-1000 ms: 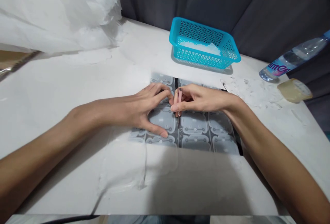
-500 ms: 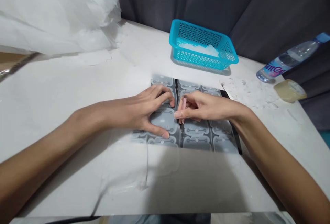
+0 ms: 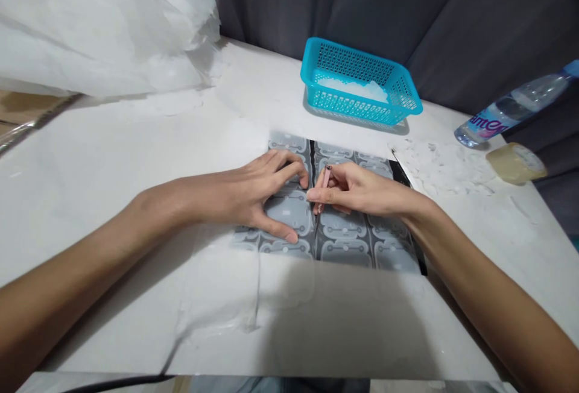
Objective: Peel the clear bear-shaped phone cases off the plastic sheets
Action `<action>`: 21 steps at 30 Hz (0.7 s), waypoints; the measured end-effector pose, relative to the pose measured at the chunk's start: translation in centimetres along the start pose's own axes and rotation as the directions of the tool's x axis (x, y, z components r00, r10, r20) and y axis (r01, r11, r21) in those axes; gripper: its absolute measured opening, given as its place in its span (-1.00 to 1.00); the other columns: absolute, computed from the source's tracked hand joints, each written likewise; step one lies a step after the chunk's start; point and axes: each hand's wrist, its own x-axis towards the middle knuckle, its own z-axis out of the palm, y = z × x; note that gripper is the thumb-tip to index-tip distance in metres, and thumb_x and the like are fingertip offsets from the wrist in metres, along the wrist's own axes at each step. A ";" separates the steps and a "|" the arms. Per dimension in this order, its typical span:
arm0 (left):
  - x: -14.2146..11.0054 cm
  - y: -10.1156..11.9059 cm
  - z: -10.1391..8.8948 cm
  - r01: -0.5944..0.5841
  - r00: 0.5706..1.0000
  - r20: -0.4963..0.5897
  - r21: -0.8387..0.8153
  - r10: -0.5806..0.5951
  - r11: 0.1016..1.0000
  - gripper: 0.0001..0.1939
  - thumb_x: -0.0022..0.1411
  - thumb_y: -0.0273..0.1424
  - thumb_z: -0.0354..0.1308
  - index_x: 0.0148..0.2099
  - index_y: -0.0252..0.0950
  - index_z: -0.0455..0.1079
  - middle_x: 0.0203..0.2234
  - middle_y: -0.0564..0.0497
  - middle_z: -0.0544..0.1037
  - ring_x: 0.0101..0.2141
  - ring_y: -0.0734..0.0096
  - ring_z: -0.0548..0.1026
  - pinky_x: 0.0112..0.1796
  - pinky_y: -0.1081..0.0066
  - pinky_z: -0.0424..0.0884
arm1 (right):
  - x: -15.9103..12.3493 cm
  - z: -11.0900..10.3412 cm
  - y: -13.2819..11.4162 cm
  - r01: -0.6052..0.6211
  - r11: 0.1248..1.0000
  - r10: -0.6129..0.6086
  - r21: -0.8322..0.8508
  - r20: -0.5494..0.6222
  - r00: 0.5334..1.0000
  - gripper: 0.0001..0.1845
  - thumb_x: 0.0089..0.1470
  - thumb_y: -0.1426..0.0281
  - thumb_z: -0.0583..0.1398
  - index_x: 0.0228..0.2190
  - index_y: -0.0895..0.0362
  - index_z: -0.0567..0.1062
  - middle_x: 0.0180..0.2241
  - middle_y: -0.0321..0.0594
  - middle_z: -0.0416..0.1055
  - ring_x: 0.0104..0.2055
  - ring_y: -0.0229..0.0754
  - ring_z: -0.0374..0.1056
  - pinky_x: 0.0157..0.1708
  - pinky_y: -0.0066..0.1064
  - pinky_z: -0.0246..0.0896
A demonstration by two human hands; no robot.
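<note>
A translucent sheet of rounded, cell-like panels (image 3: 346,248) lies on the table over a dark backing, with a dark gap running between two of its columns. My left hand (image 3: 274,191) rests on the sheet's left part, fingers spread and thumb pressed on a lower panel. Close to its right, my right hand (image 3: 341,188) pinches a slim pink tool (image 3: 324,183) with a dark metallic upper end. The tool's lower tip points down at the gap; its exact kind is too small to tell. Fingers hide part of the panels beneath.
Behind the sheet stands a turquoise basket (image 3: 362,106) with white material inside. At right are a water bottle (image 3: 493,119), a roll of tape (image 3: 515,163) and white scraps (image 3: 438,164). A heap of white plastic film (image 3: 113,31) fills the back left of the table (image 3: 136,140).
The view has shifted slightly, so things at the back sit a little further right. Both hands keep nearly the same place on the sheet, the right still gripping the pink tool.
</note>
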 end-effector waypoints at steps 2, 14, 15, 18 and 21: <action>0.0 -0.1 0.0 0.006 1.000 -0.001 0.001 -0.006 1.000 -0.20 0.09 0.16 0.40 0.14 -0.27 0.32 0.10 -0.26 0.36 0.09 -0.12 0.36 0.10 0.08 0.39 | 0.0 0.0 0.1 0.009 1.000 -0.009 -0.008 0.009 1.000 -0.48 0.15 -0.06 0.36 -0.42 0.17 0.54 -0.61 -0.38 0.31 -0.58 -0.33 0.15 -0.62 -0.45 0.00; 0.0 0.1 -0.1 0.039 0.999 -0.010 -0.050 -0.039 0.998 -0.20 0.04 0.19 0.41 0.12 -0.25 0.38 0.10 -0.24 0.39 0.09 -0.14 0.38 0.11 0.09 0.38 | 0.0 0.0 0.2 0.022 0.999 -0.023 0.024 0.027 0.999 -0.52 0.11 -0.03 0.39 -0.41 0.15 0.51 -0.55 -0.35 0.41 -0.57 -0.33 0.16 -0.62 -0.45 0.04; 0.1 0.1 -0.1 0.039 0.999 -0.010 -0.051 -0.040 0.998 -0.20 0.04 0.19 0.41 0.12 -0.25 0.38 0.10 -0.24 0.39 0.09 -0.14 0.38 0.11 0.09 0.39 | 0.0 0.0 0.2 0.018 0.999 -0.019 0.031 0.033 0.999 -0.52 0.12 -0.02 0.39 -0.40 0.15 0.51 -0.52 -0.33 0.45 -0.57 -0.33 0.16 -0.62 -0.46 0.05; 0.1 0.1 -0.1 0.038 0.999 0.000 -0.044 -0.038 0.998 -0.20 0.05 0.17 0.41 0.13 -0.25 0.36 0.10 -0.24 0.38 0.09 -0.14 0.37 0.09 0.08 0.40 | 0.0 -0.1 0.3 0.009 0.999 -0.011 0.041 0.055 0.998 -0.53 0.12 -0.01 0.39 -0.38 0.15 0.51 -0.46 -0.28 0.51 -0.56 -0.33 0.16 -0.61 -0.46 0.06; 0.1 0.1 -0.1 0.039 0.999 0.009 -0.035 -0.038 0.999 -0.22 0.07 0.15 0.40 0.14 -0.26 0.35 0.11 -0.25 0.35 0.11 -0.15 0.35 0.11 0.05 0.39 | 0.0 -0.1 0.2 0.008 0.999 -0.011 0.044 0.063 0.998 -0.54 0.12 0.01 0.40 -0.37 0.15 0.50 -0.46 -0.28 0.52 -0.56 -0.33 0.16 -0.61 -0.47 0.06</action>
